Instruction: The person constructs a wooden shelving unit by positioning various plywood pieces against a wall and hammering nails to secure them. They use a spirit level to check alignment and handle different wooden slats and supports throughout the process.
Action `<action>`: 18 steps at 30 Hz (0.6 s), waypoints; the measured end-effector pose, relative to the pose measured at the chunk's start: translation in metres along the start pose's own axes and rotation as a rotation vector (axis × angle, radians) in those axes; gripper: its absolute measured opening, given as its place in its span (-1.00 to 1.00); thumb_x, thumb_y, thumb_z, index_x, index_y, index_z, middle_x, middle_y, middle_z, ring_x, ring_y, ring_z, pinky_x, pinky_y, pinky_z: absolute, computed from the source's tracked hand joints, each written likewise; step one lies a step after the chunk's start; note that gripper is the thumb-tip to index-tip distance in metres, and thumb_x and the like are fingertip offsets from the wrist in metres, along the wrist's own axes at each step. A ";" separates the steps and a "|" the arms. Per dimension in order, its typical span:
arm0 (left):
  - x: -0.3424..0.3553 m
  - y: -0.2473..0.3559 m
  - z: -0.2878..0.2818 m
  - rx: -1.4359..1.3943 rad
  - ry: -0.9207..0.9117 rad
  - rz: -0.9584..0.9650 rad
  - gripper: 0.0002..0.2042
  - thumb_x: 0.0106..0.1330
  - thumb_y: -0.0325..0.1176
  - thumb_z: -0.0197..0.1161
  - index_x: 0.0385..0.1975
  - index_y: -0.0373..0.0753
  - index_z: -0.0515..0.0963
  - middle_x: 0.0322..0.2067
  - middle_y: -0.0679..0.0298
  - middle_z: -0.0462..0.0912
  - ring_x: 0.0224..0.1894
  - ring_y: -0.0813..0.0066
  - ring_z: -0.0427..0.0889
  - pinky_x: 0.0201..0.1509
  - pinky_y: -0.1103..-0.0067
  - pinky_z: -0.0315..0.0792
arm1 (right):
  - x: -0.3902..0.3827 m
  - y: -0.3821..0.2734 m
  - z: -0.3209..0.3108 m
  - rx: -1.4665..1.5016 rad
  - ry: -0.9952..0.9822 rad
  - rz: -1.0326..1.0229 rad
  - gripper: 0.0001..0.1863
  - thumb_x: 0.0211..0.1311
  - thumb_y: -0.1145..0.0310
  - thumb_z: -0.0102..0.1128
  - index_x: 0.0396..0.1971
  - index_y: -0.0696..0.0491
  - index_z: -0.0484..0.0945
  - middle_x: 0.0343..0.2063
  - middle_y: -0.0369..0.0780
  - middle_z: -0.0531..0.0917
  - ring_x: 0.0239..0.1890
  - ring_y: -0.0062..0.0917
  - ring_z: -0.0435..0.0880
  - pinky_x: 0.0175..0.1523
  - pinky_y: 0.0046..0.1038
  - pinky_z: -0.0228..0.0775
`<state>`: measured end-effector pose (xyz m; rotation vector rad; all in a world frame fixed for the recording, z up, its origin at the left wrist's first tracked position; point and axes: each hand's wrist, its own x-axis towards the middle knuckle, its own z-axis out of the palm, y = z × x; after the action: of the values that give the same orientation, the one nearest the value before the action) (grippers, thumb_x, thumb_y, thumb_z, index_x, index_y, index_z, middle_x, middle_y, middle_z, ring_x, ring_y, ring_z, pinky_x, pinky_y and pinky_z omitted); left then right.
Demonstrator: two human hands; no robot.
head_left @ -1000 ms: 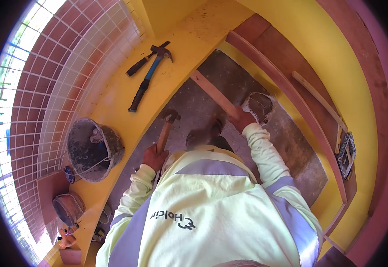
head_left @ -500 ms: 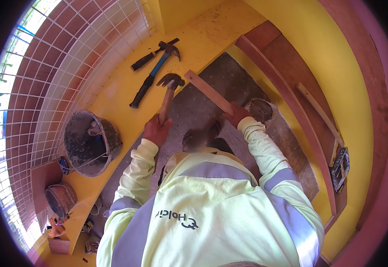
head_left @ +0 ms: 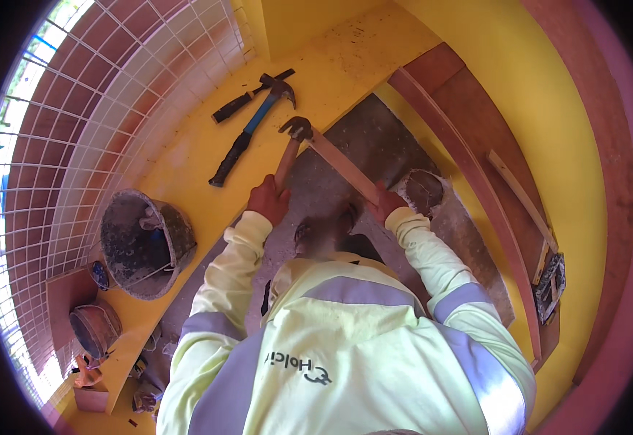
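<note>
My left hand (head_left: pixel 268 200) is closed round the wooden handle of a claw hammer (head_left: pixel 288 159). The hammer's dark head lies against the far end of a narrow wooden strip (head_left: pixel 345 169). My right hand (head_left: pixel 384 203) grips the near end of that strip, which slants up and left over the dark floor. Just beyond the hammer, on the yellow ledge (head_left: pixel 200 138), rests a second claw hammer (head_left: pixel 260 114) with a blue and black handle. Its head overlaps a dark-handled tool (head_left: pixel 232 108) whose kind I cannot make out.
A dirty bucket (head_left: pixel 186 230) stands on the ledge at the left, with a smaller bucket (head_left: pixel 96 330) nearer. White metal grid (head_left: pixel 77 109) borders the left side. On the right run a long reddish board (head_left: pixel 469 163), a loose wooden strip (head_left: pixel 521 190) and a dark frame-like object (head_left: pixel 549 288).
The hammer head has moved right, from beside the strip's far end to against it. My left hand has shifted slightly right. My right hand still holds the strip.
</note>
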<state>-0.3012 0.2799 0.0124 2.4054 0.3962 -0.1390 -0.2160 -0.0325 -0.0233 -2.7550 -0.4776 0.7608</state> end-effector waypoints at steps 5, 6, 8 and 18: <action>-0.036 0.064 -0.060 -0.253 0.123 -0.069 -0.71 0.14 -0.27 0.24 -0.33 -0.35 0.37 -0.48 -0.13 0.57 -0.37 -0.14 0.58 -0.29 0.17 0.44 | -0.005 0.005 0.005 0.030 -0.066 -0.044 -0.47 0.14 0.02 0.07 -0.05 0.10 0.25 -0.34 0.02 0.62 -0.27 0.00 0.58 -0.17 -0.08 0.41; -0.039 0.070 -0.063 -0.396 0.177 -0.074 -0.71 0.13 -0.27 0.25 -0.33 -0.34 0.37 -0.47 -0.14 0.57 -0.37 -0.14 0.58 -0.29 0.16 0.44 | -0.006 0.006 0.008 0.033 -0.069 -0.037 -0.47 0.14 0.02 0.07 -0.05 0.10 0.25 -0.34 0.02 0.62 -0.27 0.00 0.58 -0.17 -0.08 0.41; -0.033 0.019 -0.006 -0.323 0.307 0.058 -0.72 0.13 -0.27 0.26 -0.34 -0.33 0.37 -0.49 -0.13 0.57 -0.39 -0.13 0.59 -0.32 0.19 0.44 | -0.004 -0.003 0.005 -0.046 -0.058 0.043 -0.44 0.14 0.00 0.08 -0.04 0.11 0.22 -0.34 0.05 0.61 -0.26 0.01 0.58 -0.16 -0.09 0.41; -0.041 0.019 -0.048 -0.359 0.147 0.030 -0.64 0.03 -0.32 0.37 -0.26 -0.35 0.41 -0.53 0.06 0.56 -0.47 0.25 0.59 -0.35 0.34 0.46 | -0.020 0.005 -0.017 0.137 -0.110 0.035 -0.44 0.12 0.02 0.11 -0.05 0.15 0.29 -0.22 0.10 0.57 -0.14 0.02 0.55 -0.03 -0.17 0.37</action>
<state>-0.3339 0.2874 0.0692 2.0706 0.4133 0.1154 -0.2214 -0.0470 -0.0014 -2.6114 -0.3844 0.9213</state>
